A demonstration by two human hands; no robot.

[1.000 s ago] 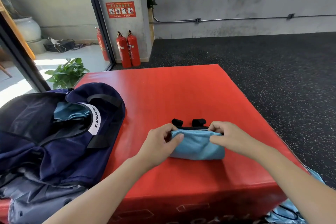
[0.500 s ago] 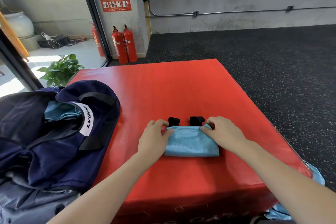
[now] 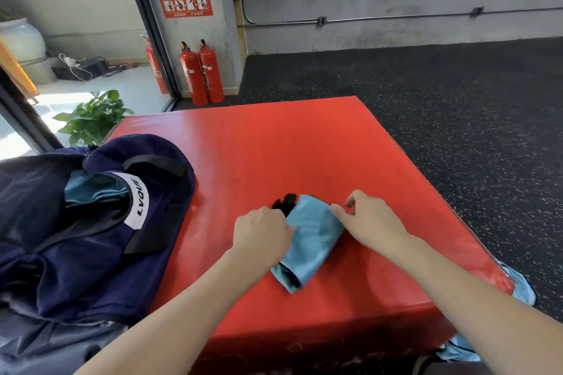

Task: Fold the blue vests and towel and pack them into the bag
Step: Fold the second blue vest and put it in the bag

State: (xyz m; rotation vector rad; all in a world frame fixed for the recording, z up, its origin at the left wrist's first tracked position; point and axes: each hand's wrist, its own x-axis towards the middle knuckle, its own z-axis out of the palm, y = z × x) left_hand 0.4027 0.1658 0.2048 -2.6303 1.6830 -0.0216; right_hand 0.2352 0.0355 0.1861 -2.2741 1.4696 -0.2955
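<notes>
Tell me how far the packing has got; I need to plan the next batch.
Done: some light blue cloth already lies inside the open bag. In hand: a folded vest sits on the red mat; the left hand grips its edge and the right hand touches its far corner. Left: packing it, plus more blue cloth hanging off the mat's right edge.

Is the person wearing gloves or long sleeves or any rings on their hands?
No. The left hand and right hand are bare, with no gloves, and no rings or watch that I can see. Both forearms are bare too, right down to the picture's edge, so no sleeves show at all.
</notes>
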